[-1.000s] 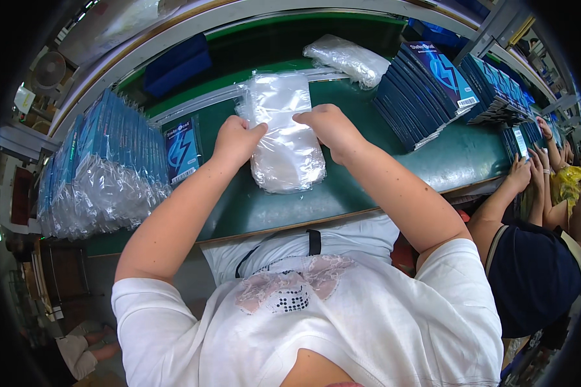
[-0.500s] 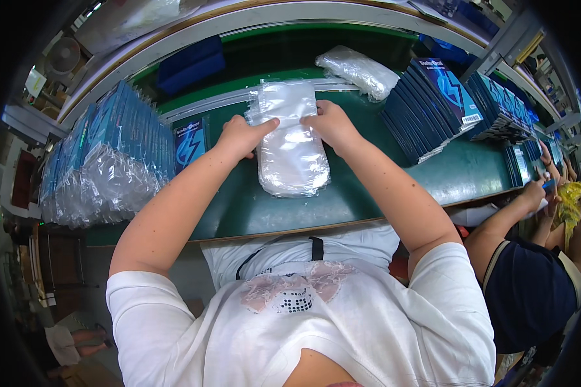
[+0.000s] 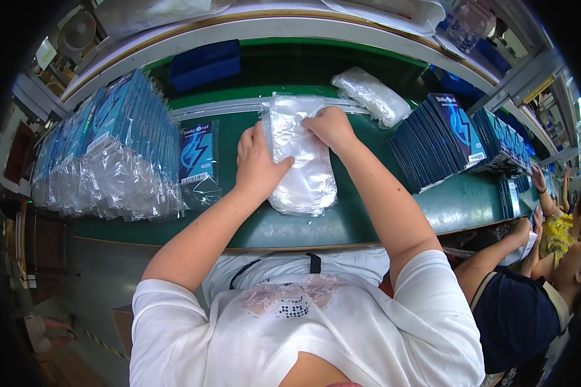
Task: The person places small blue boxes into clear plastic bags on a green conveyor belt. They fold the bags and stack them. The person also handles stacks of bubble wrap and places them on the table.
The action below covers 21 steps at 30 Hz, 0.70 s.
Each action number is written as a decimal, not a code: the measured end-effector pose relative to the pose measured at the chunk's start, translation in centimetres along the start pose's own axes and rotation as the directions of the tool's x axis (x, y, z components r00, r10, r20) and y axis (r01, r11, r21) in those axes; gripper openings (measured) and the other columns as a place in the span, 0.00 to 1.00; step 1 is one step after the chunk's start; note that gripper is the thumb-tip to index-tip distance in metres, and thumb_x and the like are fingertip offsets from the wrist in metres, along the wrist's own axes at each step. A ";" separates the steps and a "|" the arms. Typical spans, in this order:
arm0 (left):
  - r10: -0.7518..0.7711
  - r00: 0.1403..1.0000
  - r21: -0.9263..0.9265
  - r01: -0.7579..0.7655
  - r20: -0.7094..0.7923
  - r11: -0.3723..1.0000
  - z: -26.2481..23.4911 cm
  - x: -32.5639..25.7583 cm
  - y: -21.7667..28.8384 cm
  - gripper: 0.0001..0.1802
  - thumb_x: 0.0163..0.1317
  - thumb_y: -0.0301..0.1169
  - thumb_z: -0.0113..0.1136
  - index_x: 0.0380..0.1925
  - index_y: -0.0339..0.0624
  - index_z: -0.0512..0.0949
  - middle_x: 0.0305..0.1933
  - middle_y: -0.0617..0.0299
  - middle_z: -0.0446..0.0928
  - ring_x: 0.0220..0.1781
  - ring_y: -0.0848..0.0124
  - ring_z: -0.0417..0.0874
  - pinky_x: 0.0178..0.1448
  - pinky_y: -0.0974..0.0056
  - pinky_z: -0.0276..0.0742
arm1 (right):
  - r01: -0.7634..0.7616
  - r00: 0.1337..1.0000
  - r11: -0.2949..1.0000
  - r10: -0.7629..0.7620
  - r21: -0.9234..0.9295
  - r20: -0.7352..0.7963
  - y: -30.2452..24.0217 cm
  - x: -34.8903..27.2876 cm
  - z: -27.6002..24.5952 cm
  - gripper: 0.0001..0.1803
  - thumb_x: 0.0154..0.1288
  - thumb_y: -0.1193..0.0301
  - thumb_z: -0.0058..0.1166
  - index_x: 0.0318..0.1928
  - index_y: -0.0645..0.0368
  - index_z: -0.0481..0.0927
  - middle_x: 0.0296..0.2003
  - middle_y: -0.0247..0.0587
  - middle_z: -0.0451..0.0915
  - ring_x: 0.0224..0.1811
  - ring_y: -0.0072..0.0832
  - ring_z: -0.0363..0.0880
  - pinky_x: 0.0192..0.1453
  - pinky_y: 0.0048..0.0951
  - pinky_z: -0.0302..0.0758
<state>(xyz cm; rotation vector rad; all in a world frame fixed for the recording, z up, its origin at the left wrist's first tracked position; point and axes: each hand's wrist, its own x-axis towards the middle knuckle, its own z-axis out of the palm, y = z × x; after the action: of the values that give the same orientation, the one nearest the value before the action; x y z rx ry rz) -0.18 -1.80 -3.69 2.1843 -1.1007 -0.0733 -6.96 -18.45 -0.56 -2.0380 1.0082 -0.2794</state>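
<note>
A stack of clear plastic bags lies on the green table in front of me. Along its left edge rests my left hand, fingers stretched and the thumb apart on the top bag. My right hand is closed at the upper right of the stack, its thumb and fingertips pinching the bag film. How many layers it grips is hidden. Just left of my left hand, a single dark blue flat box with a lightning-bolt print lies in a clear bag.
Many bagged blue boxes stand packed at the left. At the right are rows of similar boxes. Behind the stack lies a clear bundle of bags; a blue bin sits further back. Co-workers sit at the right.
My left hand has loosened from the stack's left edge and opened with its thumb spread. The right hand has shifted inward over the bags. My view has shifted slightly, showing the single bagged box fully.
</note>
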 end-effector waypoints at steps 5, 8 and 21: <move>0.062 0.998 -0.041 -0.062 -0.017 0.997 0.3 -1.4 -0.2 0.48 0.50 0.38 0.66 0.65 0.28 0.50 0.67 0.39 0.51 0.70 0.44 0.51 0.72 0.52 0.51 | 0.052 0.950 0.894 -0.182 -0.445 -0.253 -1.4 0.1 0.0 0.33 0.45 0.63 0.62 0.51 0.70 0.71 0.52 0.58 0.72 0.50 0.49 0.75 0.52 0.39 0.74; 0.079 0.996 -0.066 -0.082 -0.045 0.994 0.0 -2.2 -0.1 0.47 0.53 0.38 0.65 0.65 0.29 0.50 0.69 0.39 0.48 0.72 0.44 0.47 0.72 0.51 0.49 | 0.219 0.888 0.815 -0.394 -0.536 -0.237 -0.5 2.3 0.3 0.39 0.49 0.65 0.59 0.63 0.56 0.63 0.58 0.51 0.67 0.58 0.48 0.68 0.61 0.40 0.68; 0.408 0.899 -0.126 -0.391 0.161 0.912 -1.3 -6.2 0.0 0.44 0.40 0.46 0.72 0.61 0.50 0.67 0.71 0.44 0.47 0.74 0.42 0.40 0.70 0.33 0.37 | 0.518 0.843 0.774 -0.533 -0.365 0.068 0.4 4.3 2.9 0.21 0.57 0.62 0.55 0.49 0.59 0.79 0.45 0.47 0.77 0.49 0.45 0.72 0.55 0.41 0.68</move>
<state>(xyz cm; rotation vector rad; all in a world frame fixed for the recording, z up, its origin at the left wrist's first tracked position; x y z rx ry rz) -3.71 3.47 -4.17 1.8571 -1.6012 -0.1418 -2.93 -20.10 -3.37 -2.6598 0.5044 -0.4490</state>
